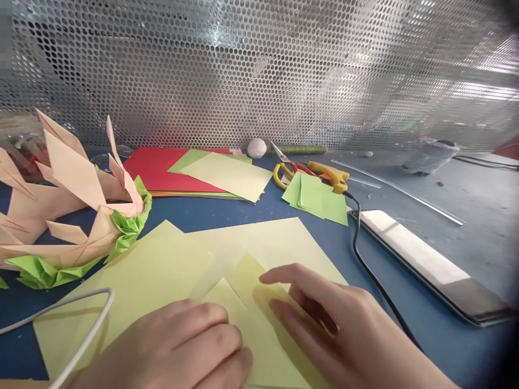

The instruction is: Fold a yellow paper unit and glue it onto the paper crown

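A pale yellow sheet of paper [259, 346] with a folded, pointed corner lies before me on larger yellow sheets. My left hand [182, 346] rests on its left side with fingers curled and closed; the fingertips are partly hidden. At the right edge, my right hand [336, 319] has thumb and forefinger bent around a curled flap of the same paper. Its other fingers are mostly hidden. Underneath lie a large yellow sheet [141, 270] on the left and a paler one [284, 237] behind.
Left stands a peach and green folded-paper piece [73, 210], with a white cable [81, 308] nearby. Behind are red paper [154, 167], a white ball [257, 147], scissors [284, 162], yellow-handled pliers [332, 175] and green slips [316, 197]. A phone [425, 265] and black cable [365, 259] lie right, before a perforated metal panel [243, 70].
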The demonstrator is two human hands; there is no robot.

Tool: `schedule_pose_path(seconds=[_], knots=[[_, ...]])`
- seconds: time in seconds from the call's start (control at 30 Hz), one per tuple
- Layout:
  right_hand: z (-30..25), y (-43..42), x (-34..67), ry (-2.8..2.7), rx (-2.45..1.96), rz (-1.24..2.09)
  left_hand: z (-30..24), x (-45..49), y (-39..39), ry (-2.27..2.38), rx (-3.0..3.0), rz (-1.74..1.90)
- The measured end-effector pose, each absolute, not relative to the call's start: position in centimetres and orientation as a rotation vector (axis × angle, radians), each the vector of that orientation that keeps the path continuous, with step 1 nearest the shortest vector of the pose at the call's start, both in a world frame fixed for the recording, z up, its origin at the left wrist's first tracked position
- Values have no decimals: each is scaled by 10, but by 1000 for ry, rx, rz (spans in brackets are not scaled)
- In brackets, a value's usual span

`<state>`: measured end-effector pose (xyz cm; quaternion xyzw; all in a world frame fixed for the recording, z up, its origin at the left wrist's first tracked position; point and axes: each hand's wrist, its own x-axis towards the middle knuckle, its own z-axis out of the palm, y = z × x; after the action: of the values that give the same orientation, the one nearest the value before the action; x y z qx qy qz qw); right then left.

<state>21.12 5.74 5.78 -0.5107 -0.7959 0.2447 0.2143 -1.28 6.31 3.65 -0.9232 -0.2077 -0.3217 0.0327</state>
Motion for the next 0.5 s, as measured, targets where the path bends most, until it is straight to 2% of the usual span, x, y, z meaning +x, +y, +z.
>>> schedule_pose_path(seconds=[0.5], knots=[[62, 56, 215, -2235, -1406, 777, 34, -10, 64, -699, -2801, -809]])
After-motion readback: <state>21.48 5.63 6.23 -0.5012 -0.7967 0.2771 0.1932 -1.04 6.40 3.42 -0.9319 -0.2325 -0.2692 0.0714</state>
